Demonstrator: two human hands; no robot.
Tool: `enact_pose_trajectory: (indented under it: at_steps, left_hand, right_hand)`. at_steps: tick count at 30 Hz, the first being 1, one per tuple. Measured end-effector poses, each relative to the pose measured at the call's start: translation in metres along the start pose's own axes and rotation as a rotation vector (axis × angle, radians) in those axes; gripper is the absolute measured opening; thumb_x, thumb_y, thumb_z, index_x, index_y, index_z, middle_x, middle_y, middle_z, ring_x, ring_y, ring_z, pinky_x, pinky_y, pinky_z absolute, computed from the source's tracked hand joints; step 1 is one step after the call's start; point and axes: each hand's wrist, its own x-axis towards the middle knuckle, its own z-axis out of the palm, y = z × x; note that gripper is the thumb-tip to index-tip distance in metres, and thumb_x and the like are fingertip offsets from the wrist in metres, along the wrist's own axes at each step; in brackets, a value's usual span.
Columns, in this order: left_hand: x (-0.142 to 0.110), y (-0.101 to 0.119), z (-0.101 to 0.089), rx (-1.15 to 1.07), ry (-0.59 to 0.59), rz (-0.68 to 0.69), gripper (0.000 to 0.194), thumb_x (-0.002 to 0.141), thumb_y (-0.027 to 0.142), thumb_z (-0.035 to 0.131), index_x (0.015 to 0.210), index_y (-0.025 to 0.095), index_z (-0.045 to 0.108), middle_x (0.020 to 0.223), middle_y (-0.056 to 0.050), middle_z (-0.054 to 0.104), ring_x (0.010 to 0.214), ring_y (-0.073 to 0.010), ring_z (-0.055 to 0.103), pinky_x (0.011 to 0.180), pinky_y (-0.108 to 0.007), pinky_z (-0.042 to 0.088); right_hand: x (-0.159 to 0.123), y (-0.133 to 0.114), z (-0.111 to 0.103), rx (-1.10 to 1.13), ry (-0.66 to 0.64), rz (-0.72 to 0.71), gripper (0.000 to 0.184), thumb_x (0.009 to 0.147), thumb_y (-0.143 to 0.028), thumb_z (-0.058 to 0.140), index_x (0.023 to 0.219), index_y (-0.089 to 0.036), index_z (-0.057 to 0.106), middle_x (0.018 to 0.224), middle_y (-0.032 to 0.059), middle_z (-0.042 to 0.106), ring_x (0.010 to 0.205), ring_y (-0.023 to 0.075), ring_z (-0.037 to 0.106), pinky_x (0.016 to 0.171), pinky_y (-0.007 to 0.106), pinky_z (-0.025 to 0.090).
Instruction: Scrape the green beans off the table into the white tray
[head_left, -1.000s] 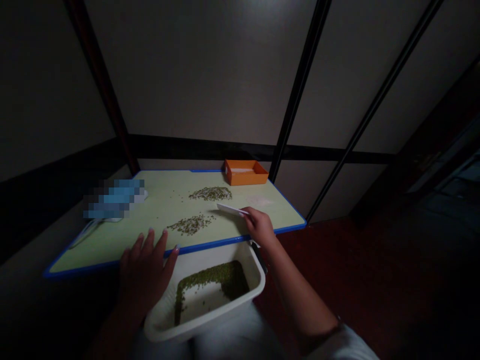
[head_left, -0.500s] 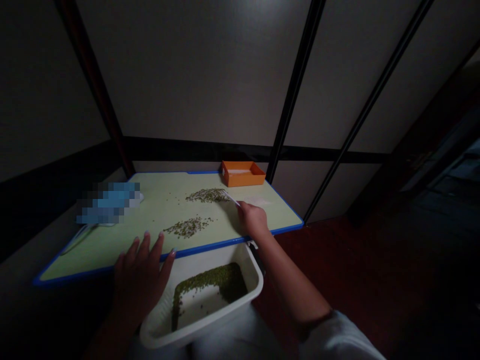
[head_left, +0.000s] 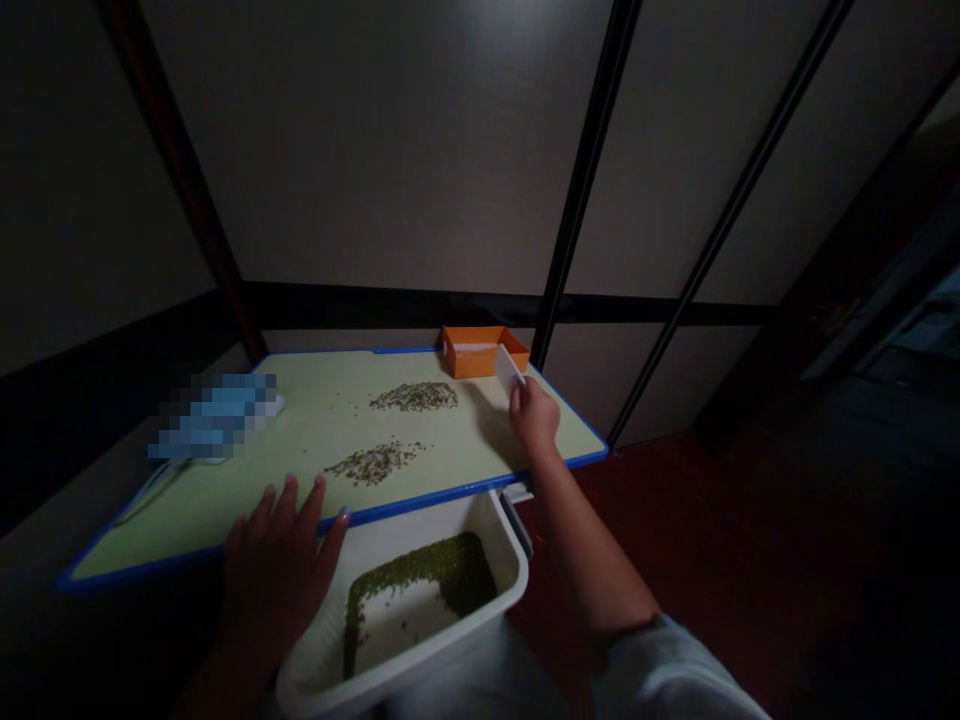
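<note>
My right hand (head_left: 535, 415) is closed on a thin white card (head_left: 509, 367), lifted upright just in front of an orange box (head_left: 482, 351) at the far edge of the pale green table (head_left: 225, 480). Two small piles of green beans lie on the table: a far pile (head_left: 414, 397) and a near pile (head_left: 375, 462). My left hand (head_left: 279, 558) rests flat with fingers spread on the table's blue front edge, beside a white tub (head_left: 409, 610) of green beans on my lap.
A blurred blue and white object (head_left: 214, 415) lies at the table's left side. Pale wall panels with dark frames stand behind the table. A dark reddish floor lies to the right.
My right hand moved the white card away from the far bean pile, to the right and up toward the orange box. My left hand stayed on the table edge.
</note>
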Motion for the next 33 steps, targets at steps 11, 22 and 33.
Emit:
enact_pose_trajectory:
  at_steps: [11,22,33]
  left_hand:
    - [0.000,-0.001,0.002,0.019,0.002,0.004,0.070,0.097,0.046,0.018,0.139,0.006,0.056,0.151,-0.030,0.049,0.143,-0.0463,0.043,0.113,-0.064,0.035]
    - [-0.002,-0.002,0.005,0.021,0.019,-0.011,0.065,0.096,0.047,0.024,0.141,0.012,0.055,0.152,-0.024,0.051,0.143,-0.0436,0.043,0.114,-0.063,0.033]
    - [-0.002,0.000,0.003,0.000,0.018,-0.018,0.064,0.095,0.046,0.027,0.141,0.012,0.055,0.152,-0.024,0.051,0.145,-0.0420,0.041,0.115,-0.062,0.033]
  right_hand:
    - [-0.017,0.022,0.013,0.544,0.085,0.055,0.035,0.086,-0.044,0.049,0.098,-0.016,0.067,0.084,0.0070,0.072,0.074,0.0203,0.062,0.067,0.029,0.048]
    - [-0.023,0.017,0.033,0.715,-0.145,0.041,0.031,0.077,-0.035,0.059,0.098,-0.017,0.071,0.102,0.0103,0.077,0.090,0.0229,0.066,0.081,0.033,0.051]
    - [-0.024,0.022,0.027,0.774,-0.245,0.011,0.033,0.073,-0.037,0.061,0.096,-0.017,0.074,0.103,0.0097,0.078,0.090,0.0226,0.067,0.080,0.033,0.051]
